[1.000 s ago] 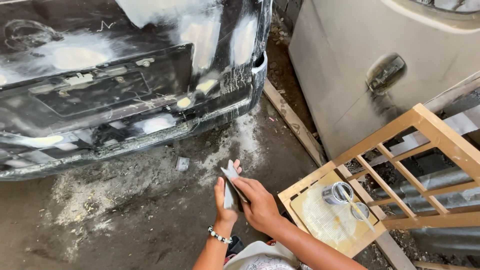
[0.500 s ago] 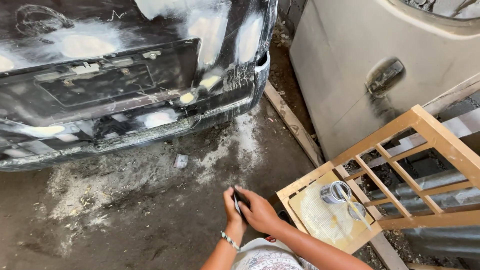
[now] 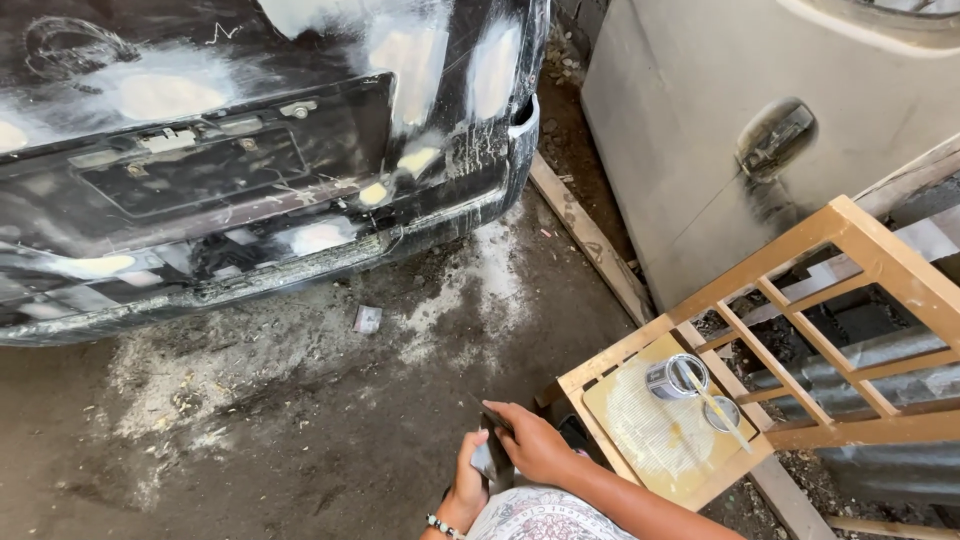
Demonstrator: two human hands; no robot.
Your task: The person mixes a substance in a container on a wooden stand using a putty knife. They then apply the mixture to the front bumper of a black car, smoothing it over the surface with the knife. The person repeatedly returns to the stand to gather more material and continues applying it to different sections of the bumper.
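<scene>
1. Low at the near edge, both hands meet over a thin dark scraper blade (image 3: 492, 455): the left hand (image 3: 468, 485) clasps its lower part from beneath, and the right hand (image 3: 535, 445) closes over its top edge. Pinching the blade firmly and wiping along its edge looks the surest way to get it clean.
2. Just right of the hands, a wooden rack (image 3: 800, 330) carries a mixing board (image 3: 660, 435) with an open tin (image 3: 675, 377) and a stick; reaching it needs little stretch.
3. Farther out on the dusty floor (image 3: 250, 400) lies a small grey block (image 3: 367, 319).
4. Farthest, the black bumper (image 3: 250, 180) shows pale filler patches; even, light strokes would suit them.
</scene>
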